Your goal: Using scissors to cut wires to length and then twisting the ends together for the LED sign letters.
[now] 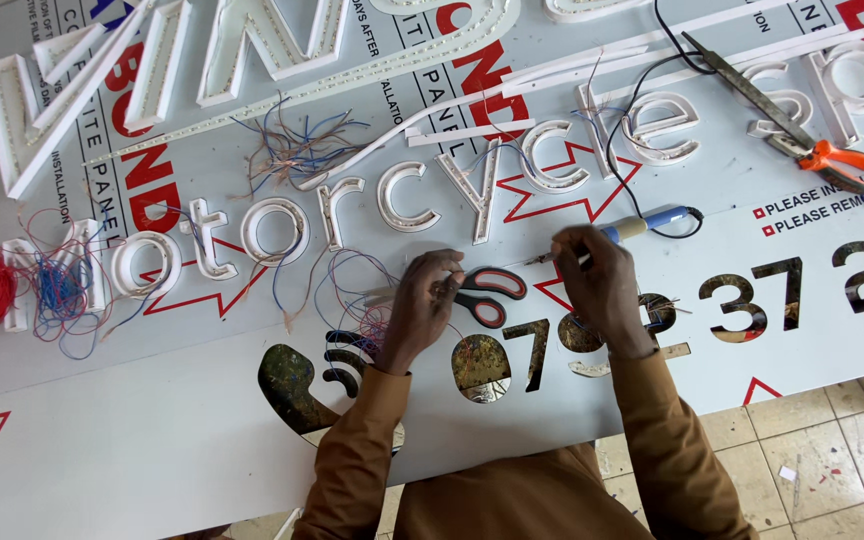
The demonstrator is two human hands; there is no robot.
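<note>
Wire joining in hand: left hand (pixel 422 305) pinched on thin wire (pixel 507 262) (beside scissors (pixel 482 296)); right hand (pixel 597 280) pinched on same wire; steady tension judged needed.

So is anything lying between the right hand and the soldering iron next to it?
Nothing visible. The soldering iron lies on the panel just beyond the right hand, its tip end meeting the fingers. The scissors sit on the other side, between the right hand and the left hand, so they do not block it.
</note>
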